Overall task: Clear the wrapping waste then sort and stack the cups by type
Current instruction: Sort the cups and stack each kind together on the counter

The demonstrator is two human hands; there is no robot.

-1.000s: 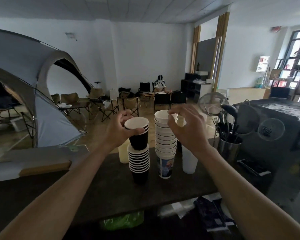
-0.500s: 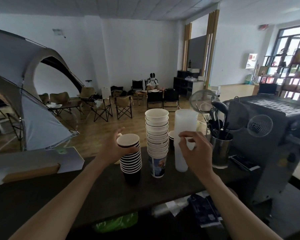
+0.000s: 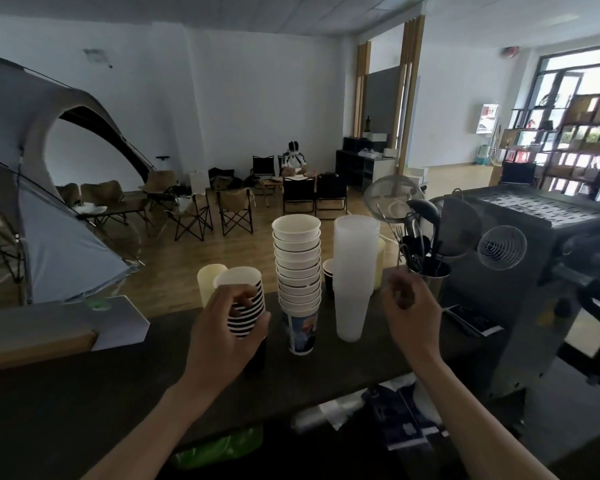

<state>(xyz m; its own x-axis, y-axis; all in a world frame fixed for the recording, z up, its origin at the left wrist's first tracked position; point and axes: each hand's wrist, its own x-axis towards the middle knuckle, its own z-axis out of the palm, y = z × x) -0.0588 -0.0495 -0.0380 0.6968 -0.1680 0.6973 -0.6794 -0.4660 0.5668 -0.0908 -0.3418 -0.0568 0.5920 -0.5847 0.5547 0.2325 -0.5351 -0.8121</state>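
Three stacks stand in a row on the dark counter (image 3: 84,393). My left hand (image 3: 222,337) grips the short stack of black ribbed cups (image 3: 248,299) from the near side. To its right rises a tall stack of white paper cups (image 3: 297,268) with a printed cup at the bottom. Further right is a stack of translucent plastic cups (image 3: 354,271). My right hand (image 3: 409,313) hovers just right of the plastic stack, apart from it, fingers loosely curled and holding nothing. A cream cup (image 3: 207,277) stands behind the black stack. A single black cup (image 3: 328,275) sits behind the two taller stacks.
A steel pot of utensils and strainers (image 3: 430,271) stands right of my right hand, beside a grey coffee machine (image 3: 534,271). A white box (image 3: 66,327) lies at the counter's left. Crumpled plastic wrap (image 3: 329,410) and a green bag (image 3: 219,448) lie below the counter's near edge.
The black cup in my left hand went down onto the black stack, which that hand now grips. My right hand left the white stack, held the plastic stack, then let go.
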